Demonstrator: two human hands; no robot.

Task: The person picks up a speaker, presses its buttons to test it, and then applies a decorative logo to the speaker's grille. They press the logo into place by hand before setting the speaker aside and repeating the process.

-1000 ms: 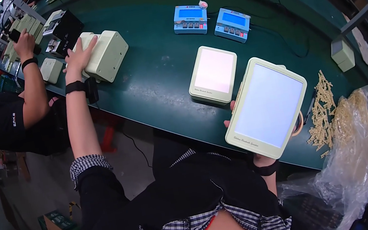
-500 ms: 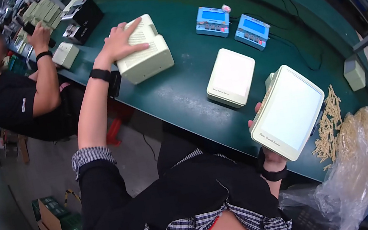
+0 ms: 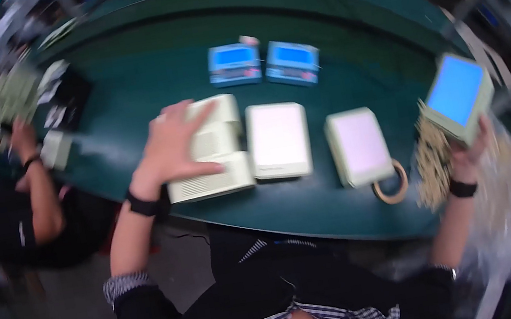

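My left hand [image 3: 176, 145] lies with spread fingers on top of a cream housing [image 3: 214, 186] that has slotted vents. Right beside that housing, a cream device with a white screen [image 3: 279, 141] lies face up. Another cream device with a pale, lilac-tinted screen [image 3: 361, 146] lies further right. At the far right my right hand [image 3: 470, 145] grips a tilted cream device with a blue screen [image 3: 456, 89] by its lower end. Motion blurs this hand, and some of its fingers are hidden behind the device.
Two blue instruments [image 3: 264, 64] stand at the back of the green bench [image 3: 142, 77]. A tape roll [image 3: 392, 183], a pile of small tan pieces [image 3: 431, 162] and clear plastic wrapping [image 3: 498, 214] lie to the right. A co-worker [image 3: 17, 217] works at the left beside a black box [image 3: 65, 96].
My right hand has moved right and away from me with its device, whose screen now looks blue instead of white. The vented housing under my left hand is now closer to the white-screen device.
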